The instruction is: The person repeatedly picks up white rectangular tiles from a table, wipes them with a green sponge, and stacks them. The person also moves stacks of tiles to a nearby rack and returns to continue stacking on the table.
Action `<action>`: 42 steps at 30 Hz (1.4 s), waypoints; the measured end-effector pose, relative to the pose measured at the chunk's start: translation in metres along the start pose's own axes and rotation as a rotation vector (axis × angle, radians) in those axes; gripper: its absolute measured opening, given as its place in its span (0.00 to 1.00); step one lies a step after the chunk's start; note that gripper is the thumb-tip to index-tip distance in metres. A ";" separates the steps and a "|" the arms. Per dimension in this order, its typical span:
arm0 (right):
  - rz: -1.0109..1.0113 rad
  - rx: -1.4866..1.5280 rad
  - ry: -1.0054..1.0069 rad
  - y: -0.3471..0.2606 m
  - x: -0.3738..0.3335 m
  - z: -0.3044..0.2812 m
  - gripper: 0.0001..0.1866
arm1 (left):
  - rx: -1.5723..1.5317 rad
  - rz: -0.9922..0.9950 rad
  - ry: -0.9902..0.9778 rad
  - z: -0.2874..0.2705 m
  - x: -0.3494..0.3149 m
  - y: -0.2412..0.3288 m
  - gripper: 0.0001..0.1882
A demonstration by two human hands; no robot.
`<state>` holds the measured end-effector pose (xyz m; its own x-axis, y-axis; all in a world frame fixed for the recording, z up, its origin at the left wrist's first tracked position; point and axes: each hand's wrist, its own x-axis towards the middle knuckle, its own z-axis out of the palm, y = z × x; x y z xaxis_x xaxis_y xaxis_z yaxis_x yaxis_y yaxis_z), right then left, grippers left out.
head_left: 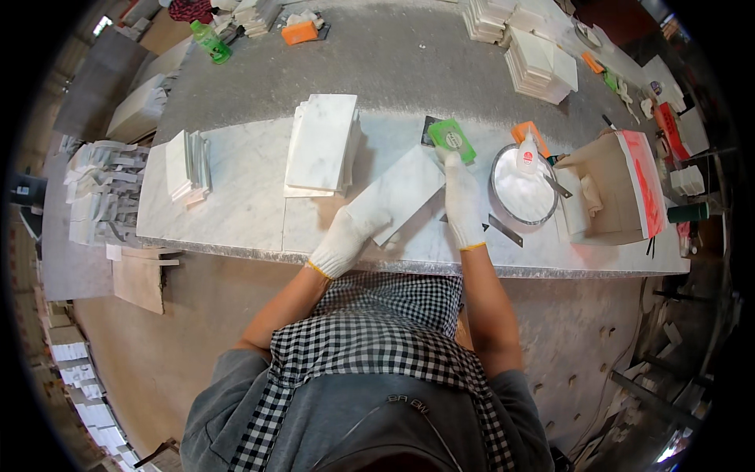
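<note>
A white marble tile [401, 191] with faint grey veins lies slanted in front of me, raised at an angle across the bench. My left hand [351, 238], in a white knit glove, grips its near left end. In the other glove, my right hand [462, 193] has its fingers on a green sanding pad [453, 140] with a dark round mark. The pad is just beyond the tile's far right corner. Next to the pad is a small dark square pad [429, 130]. A stack of white tiles [321, 141] stands left of the held tile.
Right of my hand, a round tub of white powder or paste [522, 197] holds a white bottle [528, 153]. An orange pad [532, 134], an open cardboard box [613, 189] and a flat metal strip [506, 230] lie near it. More tiles [187, 167] stand at far left.
</note>
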<state>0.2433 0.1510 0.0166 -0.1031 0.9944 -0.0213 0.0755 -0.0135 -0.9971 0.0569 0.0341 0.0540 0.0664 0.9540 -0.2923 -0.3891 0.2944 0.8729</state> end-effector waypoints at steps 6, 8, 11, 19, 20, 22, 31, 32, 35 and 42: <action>0.448 0.635 -0.052 -0.025 -0.046 0.009 0.28 | -0.263 -0.041 -0.143 0.004 0.003 0.000 0.30; 0.371 0.640 -0.142 -0.026 -0.058 0.018 0.26 | -0.268 -0.012 -0.148 0.012 0.003 0.001 0.30; 0.273 0.644 -0.231 -0.027 -0.063 0.021 0.24 | -0.227 0.036 -0.186 0.014 0.003 -0.007 0.32; 0.165 0.606 -0.149 -0.033 -0.052 0.004 0.22 | 0.272 -0.229 0.075 -0.002 -0.020 0.001 0.26; 0.149 0.584 -0.155 -0.034 -0.051 0.003 0.22 | 0.361 -0.164 0.122 -0.002 -0.017 0.003 0.26; 0.131 0.540 -0.174 -0.035 -0.052 0.002 0.22 | 0.478 -0.054 0.071 -0.005 -0.005 0.005 0.27; 0.137 0.077 -0.282 -0.033 -0.062 0.001 0.24 | 0.099 -0.029 0.255 0.020 0.037 -0.005 0.27; 0.134 0.114 -0.301 -0.032 -0.061 0.000 0.23 | 0.046 -0.054 0.282 0.023 0.039 -0.005 0.27; 0.131 0.243 -0.277 -0.029 -0.056 0.002 0.22 | 0.016 -0.087 0.319 0.025 0.039 -0.012 0.25; 0.204 0.085 -0.094 -0.035 -0.029 0.000 0.22 | 0.017 -0.157 0.394 0.034 0.028 -0.013 0.25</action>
<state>0.2435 0.1229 0.0518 -0.1862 0.9563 -0.2254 0.0206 -0.2256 -0.9740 0.0950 0.0593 0.0477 -0.2339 0.8041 -0.5466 -0.3868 0.4388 0.8111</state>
